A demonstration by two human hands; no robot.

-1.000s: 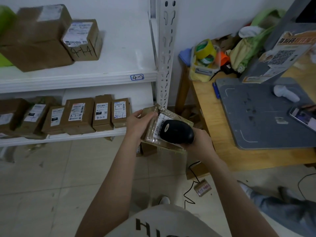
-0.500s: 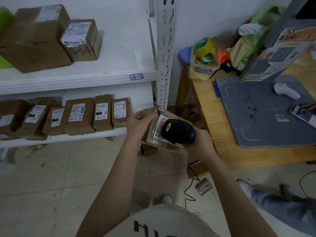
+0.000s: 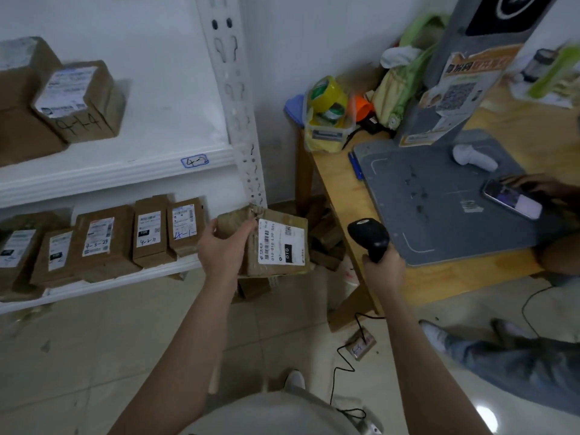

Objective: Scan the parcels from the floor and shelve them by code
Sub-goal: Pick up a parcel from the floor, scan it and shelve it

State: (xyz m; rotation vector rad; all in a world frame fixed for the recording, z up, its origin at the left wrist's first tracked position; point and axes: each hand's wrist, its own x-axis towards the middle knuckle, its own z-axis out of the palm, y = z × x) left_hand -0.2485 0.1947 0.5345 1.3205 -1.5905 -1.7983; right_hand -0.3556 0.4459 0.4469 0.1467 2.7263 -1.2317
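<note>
Left grip (image 3: 221, 255) clenched on a taped cardboard parcel (image 3: 282, 246), label up, held in the air just off the right end of the lower shelf (image 3: 125, 280), by the white upright (image 3: 233, 105). Right grip (image 3: 384, 271) grasps a black barcode scanner (image 3: 370, 238), apart from the parcel, beside the wooden surface (image 3: 335, 196) edge. Lower shelf: five parcels in a row. Upper shelf (image 3: 125, 177): two boxes, room to their right. One small parcel (image 3: 361, 343) on the floor.

Dim, flat, greyish light fills the room. A pale glare spot sits on the floor tiles (image 3: 483, 414) at lower right. The brown box (image 3: 78, 102) on the upper shelf (image 3: 125, 174) throws a soft shadow to its right. Near the edges things smear: the green pack (image 3: 555, 73) is blurred, and the shelf upright (image 3: 232, 98) bows.
</note>
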